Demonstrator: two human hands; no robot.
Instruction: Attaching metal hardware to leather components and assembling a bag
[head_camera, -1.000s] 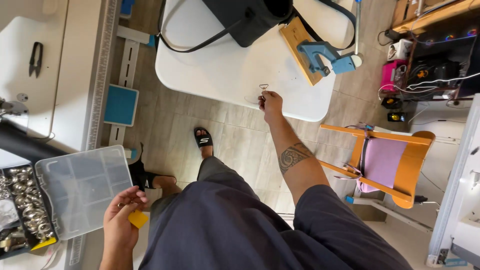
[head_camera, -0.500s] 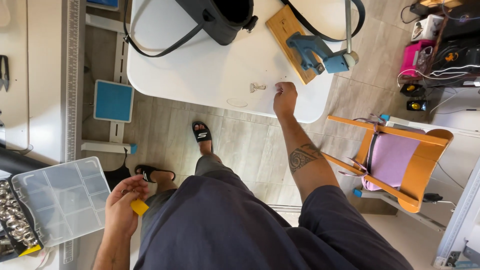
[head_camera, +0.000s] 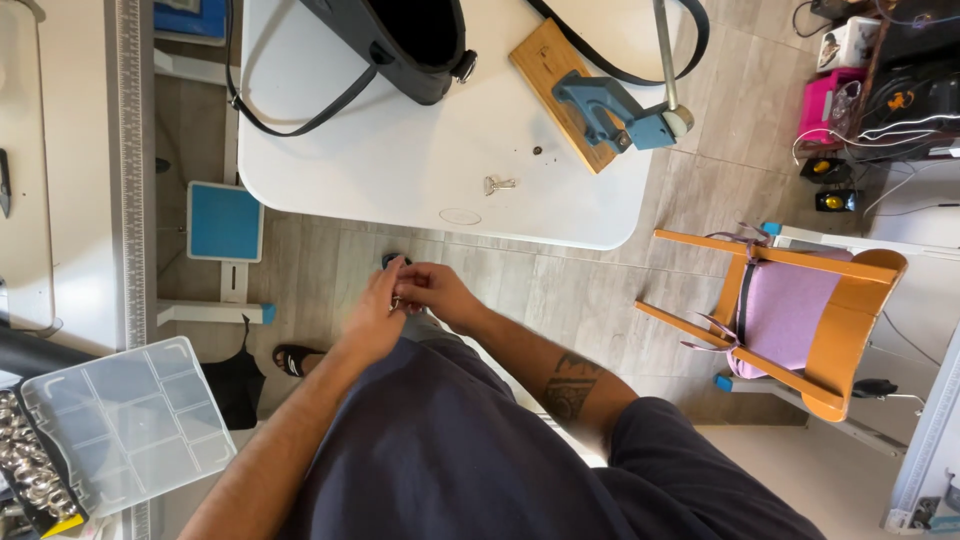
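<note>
My left hand (head_camera: 372, 318) and my right hand (head_camera: 438, 292) meet in front of my body, just below the near edge of the white table (head_camera: 400, 170). Their fingertips pinch a small metal part (head_camera: 397, 302) between them; most of it is hidden. A small metal clasp (head_camera: 498, 184) lies alone on the table near that edge. Farther back are a black bag (head_camera: 400, 45) with a long strap, and a wooden board (head_camera: 560, 85) carrying a blue hand press (head_camera: 615, 110).
A clear plastic organiser box (head_camera: 125, 425) sits at lower left, with several metal rings (head_camera: 25, 465) beside it. An orange wooden chair (head_camera: 800, 310) with a pink cushion stands to the right. A blue pad (head_camera: 225, 222) and a ruler strip (head_camera: 130, 150) lie at left.
My right hand has drawn back from the table, leaving the metal clasp there. My left hand has left the organiser box and come up to meet the right hand.
</note>
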